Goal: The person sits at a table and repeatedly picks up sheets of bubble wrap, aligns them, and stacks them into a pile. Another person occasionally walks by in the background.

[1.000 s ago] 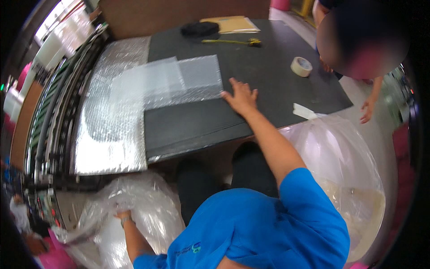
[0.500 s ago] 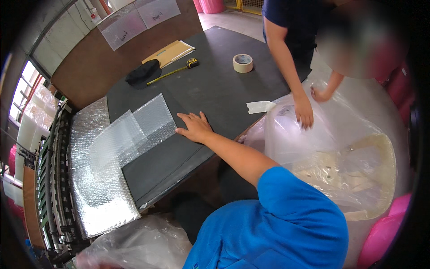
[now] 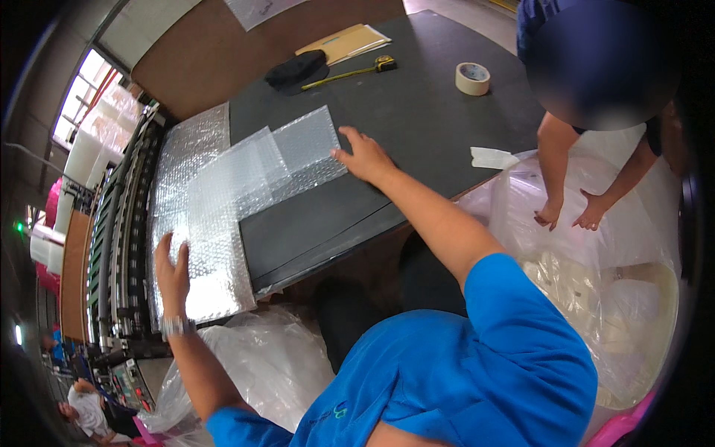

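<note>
A silvery bubble-wrap sheet (image 3: 223,264) lies along the table's left side, beside a machine's rollers. On it overlap smaller clear bubble-wrap pieces (image 3: 305,141), reaching onto the black tabletop. My left hand (image 3: 173,277), with a band at the wrist, hovers at the sheet's near left part, thumb and fingers apart. It holds nothing; whether it touches the sheet I cannot tell. At the right edge of the smaller pieces is my right hand (image 3: 366,158), fingers spread and thumb by the edge, gripping nothing.
The black table (image 3: 417,112) bears a tape measure (image 3: 385,64), a dark cap (image 3: 296,68), brown envelopes (image 3: 346,43) and a tape roll (image 3: 472,78). The roller machine (image 3: 123,238) borders the left. At right a co-worker's hands (image 3: 570,216) are over a plastic bag (image 3: 521,201).
My left hand has come up from the lower left edge to the bubble-wrap sheet. My right hand stays by the smaller pieces. The co-worker has bent lower, and my view has shifted.
</note>
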Available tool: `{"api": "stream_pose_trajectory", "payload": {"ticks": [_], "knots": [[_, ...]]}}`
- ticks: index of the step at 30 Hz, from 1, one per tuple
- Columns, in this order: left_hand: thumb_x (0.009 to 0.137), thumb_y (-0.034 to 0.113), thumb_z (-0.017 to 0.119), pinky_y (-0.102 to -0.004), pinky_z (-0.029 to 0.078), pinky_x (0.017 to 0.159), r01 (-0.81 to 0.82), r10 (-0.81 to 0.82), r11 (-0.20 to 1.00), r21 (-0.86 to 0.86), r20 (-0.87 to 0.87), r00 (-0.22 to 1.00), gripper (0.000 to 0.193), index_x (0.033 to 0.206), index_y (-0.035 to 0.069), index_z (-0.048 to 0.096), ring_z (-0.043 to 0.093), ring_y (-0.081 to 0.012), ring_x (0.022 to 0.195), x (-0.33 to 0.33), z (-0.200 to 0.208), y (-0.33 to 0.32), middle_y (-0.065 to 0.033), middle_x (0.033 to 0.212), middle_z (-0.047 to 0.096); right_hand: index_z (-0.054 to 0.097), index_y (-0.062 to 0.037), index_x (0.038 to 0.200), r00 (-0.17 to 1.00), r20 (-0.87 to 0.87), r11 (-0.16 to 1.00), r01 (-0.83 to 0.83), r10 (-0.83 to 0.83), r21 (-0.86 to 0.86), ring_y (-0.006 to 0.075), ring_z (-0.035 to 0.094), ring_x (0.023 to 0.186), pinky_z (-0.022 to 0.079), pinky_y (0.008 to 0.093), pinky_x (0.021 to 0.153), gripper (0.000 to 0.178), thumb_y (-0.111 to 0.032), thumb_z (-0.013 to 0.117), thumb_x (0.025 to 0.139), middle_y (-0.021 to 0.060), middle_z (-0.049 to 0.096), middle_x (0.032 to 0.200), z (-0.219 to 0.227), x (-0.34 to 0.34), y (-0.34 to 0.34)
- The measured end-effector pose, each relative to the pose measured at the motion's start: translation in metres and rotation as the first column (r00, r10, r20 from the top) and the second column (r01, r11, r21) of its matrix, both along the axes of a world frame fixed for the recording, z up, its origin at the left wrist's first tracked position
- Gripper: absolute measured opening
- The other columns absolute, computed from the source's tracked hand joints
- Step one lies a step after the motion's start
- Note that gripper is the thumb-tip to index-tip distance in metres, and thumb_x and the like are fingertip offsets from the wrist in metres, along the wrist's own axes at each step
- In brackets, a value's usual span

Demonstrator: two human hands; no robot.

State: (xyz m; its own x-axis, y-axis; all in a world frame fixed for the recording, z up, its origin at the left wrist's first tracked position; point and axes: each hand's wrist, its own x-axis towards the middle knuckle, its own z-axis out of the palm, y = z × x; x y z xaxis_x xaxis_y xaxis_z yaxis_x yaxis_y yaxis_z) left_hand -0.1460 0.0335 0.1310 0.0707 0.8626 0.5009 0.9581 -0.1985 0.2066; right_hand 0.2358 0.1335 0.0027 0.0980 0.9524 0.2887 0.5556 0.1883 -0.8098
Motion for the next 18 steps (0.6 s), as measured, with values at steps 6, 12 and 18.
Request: {"api": "stream_pose_trajectory", "payload": {"ticks": [6,12,18], "knots": [[0.077,0.061,0.041,-0.0587,0.017,0.095,-0.531,0.511,0.826,-0.189,-0.146,0.847,0.074,0.132,0.015,0.026,0.014,-0.0354,0.127,-0.033,-0.064,0.105,-0.0242,0.135,0.017,0.018,-0.0081,0.132,0.740,-0.666,0.907,-0.210,-0.097,-0.366,0.0309,0.046,0.104,0.041,0.0426,0.081,0.076,-0.037,0.061,0.076,0.0199,0.041,0.122,0.012,-0.014,0.038],[0.075,0.064,0.037,-0.0583,0.005,0.098,-0.517,0.342,0.767,-0.380,-0.441,0.830,0.074,0.133,0.019,0.026,0.013,-0.0352,0.128,0.022,-0.105,0.101,-0.0221,0.136,0.019,0.009,-0.0031,0.132,0.642,-0.751,0.837,-0.317,-0.157,-0.446,0.0220,0.051,0.073,0.047,0.0361,0.057,0.089,-0.038,0.065,0.073,0.0179,0.046,0.102,0.003,-0.040,0.053],[0.074,0.058,0.047,-0.0538,0.010,0.099,-0.121,0.040,0.924,-0.362,-0.224,0.974,0.069,0.125,0.014,0.040,0.025,-0.0339,0.123,0.045,-0.136,0.074,-0.0222,0.129,0.031,0.045,0.0052,0.105,0.535,-0.839,0.907,-0.296,-0.104,-0.301,0.0257,0.056,0.085,0.048,0.0397,0.066,0.040,-0.002,0.063,0.070,0.0171,0.055,0.096,0.027,-0.068,0.012]]}}
